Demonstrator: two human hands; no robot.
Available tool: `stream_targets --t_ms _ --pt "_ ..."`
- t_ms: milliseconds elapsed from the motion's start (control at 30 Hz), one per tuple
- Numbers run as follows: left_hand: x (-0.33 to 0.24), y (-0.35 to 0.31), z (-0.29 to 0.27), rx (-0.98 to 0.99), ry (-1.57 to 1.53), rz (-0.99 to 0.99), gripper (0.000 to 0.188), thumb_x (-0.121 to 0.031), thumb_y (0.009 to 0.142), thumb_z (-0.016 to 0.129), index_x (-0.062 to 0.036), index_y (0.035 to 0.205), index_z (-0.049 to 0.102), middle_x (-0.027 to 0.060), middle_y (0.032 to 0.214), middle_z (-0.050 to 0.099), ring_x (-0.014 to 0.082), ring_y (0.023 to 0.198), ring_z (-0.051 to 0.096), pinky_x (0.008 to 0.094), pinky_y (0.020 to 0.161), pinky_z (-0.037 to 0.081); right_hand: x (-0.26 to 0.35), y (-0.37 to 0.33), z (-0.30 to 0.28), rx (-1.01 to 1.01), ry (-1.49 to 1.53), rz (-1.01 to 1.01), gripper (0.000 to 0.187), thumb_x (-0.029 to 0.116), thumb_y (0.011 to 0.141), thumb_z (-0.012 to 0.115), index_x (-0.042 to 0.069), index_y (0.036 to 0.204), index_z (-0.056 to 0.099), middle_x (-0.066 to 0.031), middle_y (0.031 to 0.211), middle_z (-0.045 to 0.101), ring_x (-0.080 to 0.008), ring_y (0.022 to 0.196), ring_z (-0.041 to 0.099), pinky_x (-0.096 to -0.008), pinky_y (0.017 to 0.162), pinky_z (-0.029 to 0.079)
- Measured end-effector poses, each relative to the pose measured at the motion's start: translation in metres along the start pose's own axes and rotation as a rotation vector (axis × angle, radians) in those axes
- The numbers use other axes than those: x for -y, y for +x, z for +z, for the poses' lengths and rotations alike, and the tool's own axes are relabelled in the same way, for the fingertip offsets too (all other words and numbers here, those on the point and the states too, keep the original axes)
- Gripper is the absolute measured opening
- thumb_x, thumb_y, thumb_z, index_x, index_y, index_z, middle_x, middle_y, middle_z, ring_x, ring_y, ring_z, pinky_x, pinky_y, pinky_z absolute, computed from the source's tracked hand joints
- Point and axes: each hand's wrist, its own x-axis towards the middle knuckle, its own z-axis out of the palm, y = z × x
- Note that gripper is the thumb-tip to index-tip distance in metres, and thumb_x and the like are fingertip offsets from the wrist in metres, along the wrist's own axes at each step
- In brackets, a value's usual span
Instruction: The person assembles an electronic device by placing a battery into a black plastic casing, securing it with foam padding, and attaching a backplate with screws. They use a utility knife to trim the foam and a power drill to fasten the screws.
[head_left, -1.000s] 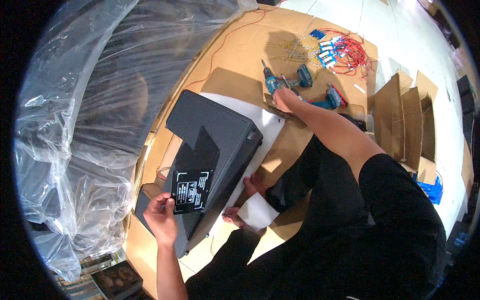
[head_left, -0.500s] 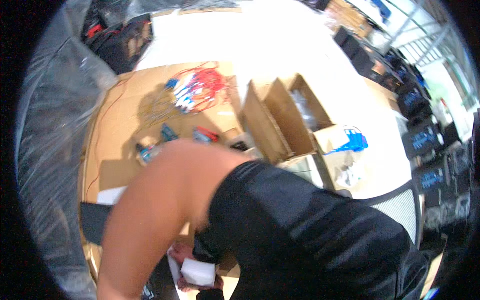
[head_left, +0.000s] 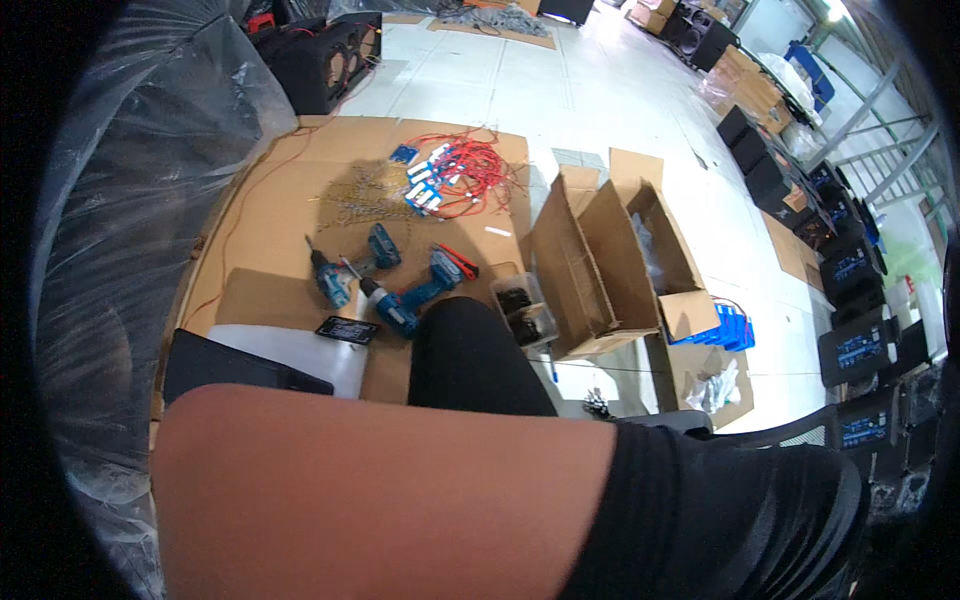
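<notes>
A bare arm (head_left: 380, 490) in a short black sleeve (head_left: 700, 510) crosses the lower view, hiding what lies behind it. Neither of my hands shows. Beyond the arm rises a black-clad knee (head_left: 475, 360). Close to it on the cardboard sheet (head_left: 265, 225) lie a teal-and-black cordless drill (head_left: 328, 278) and a second drill (head_left: 395, 310). A red-handled tool (head_left: 458, 262) rests by the second drill. Left of the knee are a small black printed plate (head_left: 347, 329) and a black panel (head_left: 240, 365), partly covered by the arm.
Red wires (head_left: 470, 175) with blue-and-white parts lie farther back. A clear tub (head_left: 545, 320) of dark small pieces stands beside open cardboard boxes (head_left: 565, 275). Blue parts (head_left: 735, 328) sit on the right. Plastic sheeting (head_left: 150, 250) hangs left; black speaker cabinets (head_left: 320, 75) stand behind.
The view has shifted and sharpened. The arm, upright and bent before, now lies across the lower edge. A white block-like thing near the bottom has gone from sight; the drills show more fully.
</notes>
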Motion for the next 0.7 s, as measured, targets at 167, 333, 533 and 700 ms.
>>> stream_targets --t_ms 167,333,533,700 --pt "0.016 -0.020 -0.015 0.001 -0.035 -0.076 0.003 0.001 0.088 0.065 0.0022 0.091 0.066 0.0061 0.086 0.068 0.0136 0.079 0.061 0.0298 0.076 0.051 0.001 0.033 0.005 0.177 -0.030 -0.009 0.036 0.022 0.078 0.075 0.006 0.110 0.070 -0.0144 0.104 0.069 -0.0309 0.094 0.068 -0.0426 0.080 0.057" --pt "0.013 0.004 -0.005 0.069 -0.124 -0.091 0.006 0.002 0.085 0.065 0.0021 0.090 0.069 0.0042 0.080 0.069 0.0109 0.076 0.061 0.0287 0.070 0.050 0.012 0.032 -0.025 0.335 -0.200 -0.019 0.036 0.020 0.078 0.076 0.006 0.111 0.069 -0.0141 0.106 0.068 -0.0308 0.095 0.068 -0.0424 0.080 0.057" --pt "0.064 -0.019 -0.033 0.037 -0.300 -0.363 0.017 -0.001 0.089 0.065 0.0049 0.104 0.070 0.0052 0.086 0.069 0.0101 0.077 0.060 0.0267 0.070 0.049 -0.019 -0.039 0.016 0.090 0.065 0.391 0.038 0.020 0.081 0.078 0.003 0.114 0.069 -0.0144 0.108 0.068 -0.0309 0.098 0.068 -0.0418 0.083 0.056" --pt "0.048 -0.030 -0.012 0.297 -0.258 -0.335 0.016 -0.005 0.090 0.066 0.0008 0.103 0.073 0.0083 0.084 0.072 0.0117 0.079 0.063 0.0305 0.076 0.052 0.022 -0.107 0.112 0.083 -0.010 0.256 0.038 0.021 0.085 0.075 0.023 0.123 0.072 -0.0035 0.138 0.058 -0.0249 0.112 0.060 -0.0387 0.094 0.055"
